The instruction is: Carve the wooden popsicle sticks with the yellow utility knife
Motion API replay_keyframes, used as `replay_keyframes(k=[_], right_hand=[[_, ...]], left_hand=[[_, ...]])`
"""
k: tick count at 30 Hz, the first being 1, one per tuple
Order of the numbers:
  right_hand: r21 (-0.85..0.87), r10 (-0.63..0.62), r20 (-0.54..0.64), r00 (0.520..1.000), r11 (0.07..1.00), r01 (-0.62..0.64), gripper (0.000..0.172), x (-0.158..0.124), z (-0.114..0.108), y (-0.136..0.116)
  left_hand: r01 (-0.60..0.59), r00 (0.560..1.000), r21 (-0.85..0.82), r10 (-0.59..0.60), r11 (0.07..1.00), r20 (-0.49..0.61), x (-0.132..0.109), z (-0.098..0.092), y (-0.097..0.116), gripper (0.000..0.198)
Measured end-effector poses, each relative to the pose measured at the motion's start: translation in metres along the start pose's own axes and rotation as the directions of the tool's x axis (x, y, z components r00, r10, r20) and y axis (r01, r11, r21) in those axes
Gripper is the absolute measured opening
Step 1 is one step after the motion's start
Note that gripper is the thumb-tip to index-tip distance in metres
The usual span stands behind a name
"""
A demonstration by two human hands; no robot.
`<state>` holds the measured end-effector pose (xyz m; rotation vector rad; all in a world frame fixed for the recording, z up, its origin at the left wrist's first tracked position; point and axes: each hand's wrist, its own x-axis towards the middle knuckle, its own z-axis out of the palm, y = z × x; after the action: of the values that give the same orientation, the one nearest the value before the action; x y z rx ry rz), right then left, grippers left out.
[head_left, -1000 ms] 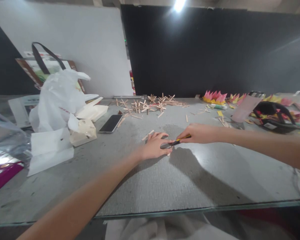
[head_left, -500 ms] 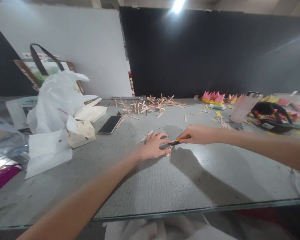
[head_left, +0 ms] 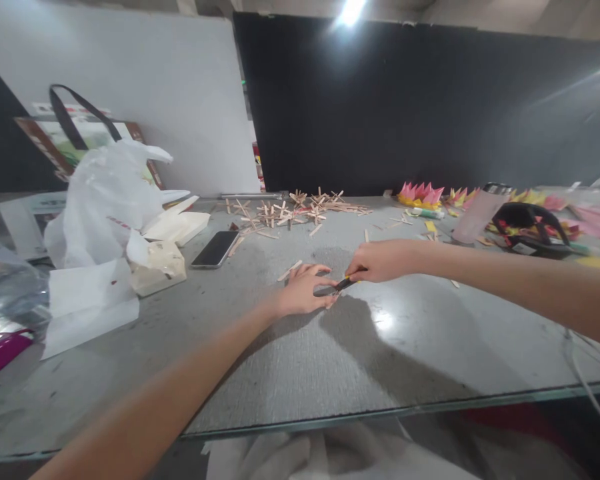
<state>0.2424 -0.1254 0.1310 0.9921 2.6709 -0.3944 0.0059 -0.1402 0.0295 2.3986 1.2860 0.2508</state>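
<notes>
My right hand (head_left: pixel 377 261) is closed round a utility knife (head_left: pixel 345 284) with a dark body and a yellow part. Its blade end points left and down at a small wooden stick (head_left: pixel 332 303). My left hand (head_left: pixel 301 292) rests on the table, and its thumb side holds that stick down. Fingers of this hand are partly spread, and most of the stick is hidden beneath them. Just beyond the left fingers lies a loose wooden stick (head_left: pixel 290 270).
Crossed wooden sticks (head_left: pixel 285 212) are heaped at the back. On the left are a phone (head_left: pixel 216 249), an open food box (head_left: pixel 160 267) and a white plastic bag (head_left: pixel 105 207). Pink paper flowers (head_left: pixel 423 195), a bottle (head_left: pixel 480 213) and a black strapped item (head_left: pixel 535 230) stand right.
My right hand has tilted the knife more steeply and shifted slightly left and up. The whole view has slid a little left. My left hand stays on the stick.
</notes>
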Motion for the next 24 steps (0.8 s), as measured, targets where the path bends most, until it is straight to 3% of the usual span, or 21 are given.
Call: replay_keyframes(k=[10, 17, 24], right_hand=[[-0.163, 0.041, 0.045, 0.998, 0.986, -0.033, 0.027, 0.010, -0.014, -0.026], [-0.270, 0.087, 0.007, 0.996, 0.959, -0.082, 0.018, 0.016, -0.012, -0.039], [-0.230, 0.054, -0.016, 0.998, 0.971, -0.057, 0.025, 0.007, -0.008, -0.035]], left_hand=[[-0.021, 0.997, 0.025, 0.023, 0.999, -0.077, 0.001, 0.008, 0.001, 0.044], [-0.023, 0.997, 0.040, 0.026, 0.999, -0.073, 0.002, 0.009, -0.001, 0.047], [-0.027, 1.000, 0.026, 0.027, 0.999, -0.004, 0.000, 0.002, 0.004, 0.035]])
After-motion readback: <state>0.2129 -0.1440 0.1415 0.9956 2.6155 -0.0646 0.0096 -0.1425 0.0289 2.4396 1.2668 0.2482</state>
